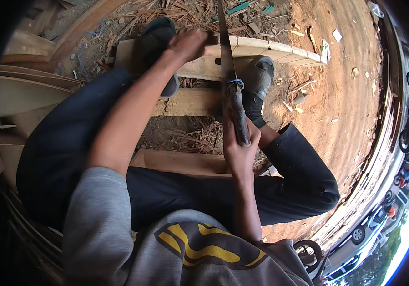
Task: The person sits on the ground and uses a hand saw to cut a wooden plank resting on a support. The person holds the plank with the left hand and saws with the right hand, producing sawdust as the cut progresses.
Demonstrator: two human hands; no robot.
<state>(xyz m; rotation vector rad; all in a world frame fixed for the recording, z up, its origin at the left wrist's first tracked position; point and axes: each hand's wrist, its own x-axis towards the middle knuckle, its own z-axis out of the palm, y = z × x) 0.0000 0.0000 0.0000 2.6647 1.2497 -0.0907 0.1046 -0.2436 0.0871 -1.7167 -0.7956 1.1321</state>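
Note:
My right hand [242, 152] is closed round the dark, worn handle [237, 114] of a hand saw. The long narrow blade [224, 43] points away from me and passes over a pale wooden board [197, 69]. Blue string is tied where handle and blade meet. Several lines cross the board's right part. My left hand [187, 44] is closed by the board's far edge, left of the blade. A small dark shape shows at its fingertips, too blurred to name. My left shoe [159, 40] rests over the board, and my right shoe [259, 76] is against its near edge.
A second timber [190, 102] lies nearer me, and a wooden frame piece [180, 162] is by my legs. Wood chips [180, 136] litter the ground. Panels [33, 95] lean at the left. Brown earth [338, 95] spreads right, with motorcycles and a white vehicle [357, 248] beyond.

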